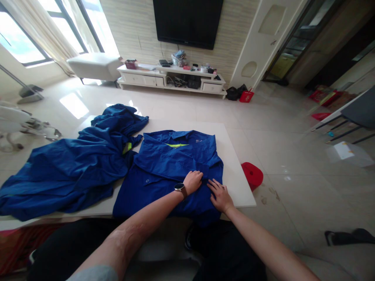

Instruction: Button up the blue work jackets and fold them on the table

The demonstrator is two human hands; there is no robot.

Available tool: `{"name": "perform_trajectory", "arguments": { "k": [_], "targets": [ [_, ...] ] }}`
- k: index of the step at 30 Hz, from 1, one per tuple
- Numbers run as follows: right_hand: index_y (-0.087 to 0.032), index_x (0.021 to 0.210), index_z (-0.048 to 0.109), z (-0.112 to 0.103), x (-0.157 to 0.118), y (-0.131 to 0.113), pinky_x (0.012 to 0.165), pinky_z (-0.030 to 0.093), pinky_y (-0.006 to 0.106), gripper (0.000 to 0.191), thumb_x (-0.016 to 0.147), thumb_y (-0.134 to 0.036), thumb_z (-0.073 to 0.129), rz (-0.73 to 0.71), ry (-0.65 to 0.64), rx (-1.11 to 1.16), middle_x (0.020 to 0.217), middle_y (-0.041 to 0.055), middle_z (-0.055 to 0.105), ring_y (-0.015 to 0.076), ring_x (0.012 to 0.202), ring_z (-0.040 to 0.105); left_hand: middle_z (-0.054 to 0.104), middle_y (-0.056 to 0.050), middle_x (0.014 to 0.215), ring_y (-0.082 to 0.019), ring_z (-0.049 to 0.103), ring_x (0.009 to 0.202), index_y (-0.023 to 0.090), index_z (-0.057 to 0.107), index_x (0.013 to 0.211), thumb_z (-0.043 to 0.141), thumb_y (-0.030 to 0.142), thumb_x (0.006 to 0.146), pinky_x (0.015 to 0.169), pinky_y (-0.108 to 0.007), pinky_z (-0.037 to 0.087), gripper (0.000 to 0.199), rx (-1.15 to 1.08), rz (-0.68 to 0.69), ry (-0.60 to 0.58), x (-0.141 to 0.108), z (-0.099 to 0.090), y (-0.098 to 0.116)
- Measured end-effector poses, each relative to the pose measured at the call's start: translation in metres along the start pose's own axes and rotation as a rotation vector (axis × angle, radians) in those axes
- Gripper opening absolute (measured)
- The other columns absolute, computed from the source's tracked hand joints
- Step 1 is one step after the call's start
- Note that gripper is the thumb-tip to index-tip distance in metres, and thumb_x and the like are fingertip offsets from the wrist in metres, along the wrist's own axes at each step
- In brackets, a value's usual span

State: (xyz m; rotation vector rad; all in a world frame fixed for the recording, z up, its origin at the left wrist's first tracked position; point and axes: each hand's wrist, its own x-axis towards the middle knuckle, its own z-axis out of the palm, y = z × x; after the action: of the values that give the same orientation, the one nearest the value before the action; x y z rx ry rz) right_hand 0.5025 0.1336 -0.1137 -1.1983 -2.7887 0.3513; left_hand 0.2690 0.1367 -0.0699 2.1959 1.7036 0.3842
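A blue jacket lies on the white table, its collar at the far end and its sleeves folded across the body. A strip of yellow-green shows below the collar. My left hand, with a watch on its wrist, rests on the folded sleeve, fingers slightly bent over the cloth. Just right of it, my right hand lies on the jacket's right edge with its fingers spread. The jacket's lower part hangs over the near table edge. To the left lies a second blue garment, loose and crumpled.
The white table ends close to my knees. A red stool stands by its right edge. Beyond are a TV cabinet and a white bench. A clear plastic box sits on the floor at right.
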Motion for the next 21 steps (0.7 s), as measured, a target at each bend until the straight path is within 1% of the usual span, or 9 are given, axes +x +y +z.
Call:
{"name": "perform_trajectory", "arguments": {
  "k": [3, 6, 7, 8, 10, 12, 14, 18, 21],
  "targets": [
    [-0.024, 0.153, 0.05, -0.001, -0.001, 0.0, 0.11, 0.034, 0.05, 0.06, 0.093, -0.024, 0.046, -0.001, 0.003, -0.005, 0.163, 0.0076, 0.039, 0.0292, 0.153, 0.028, 0.065, -0.013, 0.118, -0.027, 0.061, 0.112, 0.019, 0.061, 0.109, 0.047, 0.019, 0.097, 0.094, -0.04, 0.048, 0.018, -0.017, -0.069, 0.126, 0.014, -0.011, 0.007],
    [-0.023, 0.153, 0.05, -0.001, -0.002, 0.0, 0.11, 0.034, 0.049, 0.06, 0.093, -0.023, 0.046, -0.007, 0.007, -0.006, 0.163, 0.0083, 0.039, 0.0297, 0.153, 0.028, 0.059, -0.014, 0.138, -0.025, 0.051, 0.134, 0.019, 0.055, 0.125, 0.04, 0.018, 0.1, 0.107, -0.042, 0.044, 0.029, -0.086, -0.15, 0.367, 0.025, -0.018, 0.015],
    [-0.023, 0.153, 0.05, -0.001, -0.002, 0.0, 0.11, 0.034, 0.049, 0.06, 0.093, -0.024, 0.047, -0.01, 0.01, -0.007, 0.163, 0.0085, 0.04, 0.0297, 0.152, 0.028, 0.057, -0.014, 0.143, -0.024, 0.047, 0.14, 0.019, 0.054, 0.128, 0.04, 0.017, 0.101, 0.113, -0.043, 0.041, 0.031, -0.104, -0.123, 0.377, 0.026, -0.016, 0.018],
    [-0.022, 0.153, 0.051, 0.0, -0.002, 0.0, 0.11, 0.034, 0.049, 0.06, 0.093, -0.024, 0.047, -0.012, 0.013, -0.009, 0.162, 0.0087, 0.041, 0.0296, 0.152, 0.028, 0.055, -0.014, 0.146, -0.023, 0.044, 0.144, 0.02, 0.053, 0.13, 0.04, 0.018, 0.101, 0.117, -0.044, 0.038, 0.032, -0.111, -0.059, 0.32, 0.025, -0.013, 0.021],
    [-0.022, 0.151, 0.053, 0.001, -0.002, 0.001, 0.111, 0.034, 0.049, 0.058, 0.093, -0.025, 0.047, -0.013, 0.019, -0.013, 0.16, 0.0092, 0.043, 0.0294, 0.152, 0.029, 0.055, -0.012, 0.149, -0.023, 0.042, 0.147, 0.021, 0.054, 0.131, 0.043, 0.021, 0.101, 0.12, -0.048, 0.034, 0.032, -0.113, 0.11, 0.099, 0.018, -0.004, 0.025],
    [-0.022, 0.149, 0.055, 0.002, -0.002, 0.001, 0.111, 0.034, 0.049, 0.056, 0.094, -0.026, 0.046, -0.01, 0.024, -0.018, 0.159, 0.0092, 0.045, 0.029, 0.151, 0.03, 0.059, -0.01, 0.145, -0.023, 0.049, 0.142, 0.023, 0.056, 0.131, 0.045, 0.027, 0.101, 0.119, -0.046, 0.038, 0.032, -0.169, 0.218, -0.059, 0.005, 0.003, 0.025],
    [-0.023, 0.149, 0.054, 0.003, -0.001, 0.0, 0.111, 0.034, 0.049, 0.056, 0.094, -0.025, 0.045, -0.007, 0.03, -0.021, 0.159, 0.0084, 0.044, 0.0282, 0.152, 0.03, 0.063, -0.009, 0.139, -0.02, 0.056, 0.133, 0.024, 0.056, 0.132, 0.045, 0.029, 0.101, 0.115, -0.038, 0.043, 0.032, -0.284, 0.195, -0.003, -0.016, 0.0, 0.017],
    [-0.025, 0.151, 0.053, 0.002, -0.001, 0.0, 0.112, 0.034, 0.049, 0.058, 0.093, -0.025, 0.047, 0.005, 0.019, -0.019, 0.158, 0.0082, 0.046, 0.0283, 0.151, 0.03, 0.067, -0.007, 0.12, -0.019, 0.063, 0.114, 0.022, 0.06, 0.116, 0.047, 0.024, 0.095, 0.105, -0.031, 0.049, 0.025, -0.404, -0.137, 0.36, -0.087, -0.034, -0.036],
    [-0.026, 0.152, 0.052, 0.003, -0.001, 0.002, 0.11, 0.036, 0.049, 0.059, 0.093, -0.025, 0.047, -0.004, 0.015, -0.023, 0.159, 0.0078, 0.045, 0.0281, 0.151, 0.03, 0.067, -0.005, 0.097, -0.021, 0.064, 0.091, 0.021, 0.057, 0.098, 0.047, 0.028, 0.092, 0.089, -0.033, 0.052, 0.014, -0.361, -0.655, 0.585, -0.167, -0.065, -0.096]
  ]
}}
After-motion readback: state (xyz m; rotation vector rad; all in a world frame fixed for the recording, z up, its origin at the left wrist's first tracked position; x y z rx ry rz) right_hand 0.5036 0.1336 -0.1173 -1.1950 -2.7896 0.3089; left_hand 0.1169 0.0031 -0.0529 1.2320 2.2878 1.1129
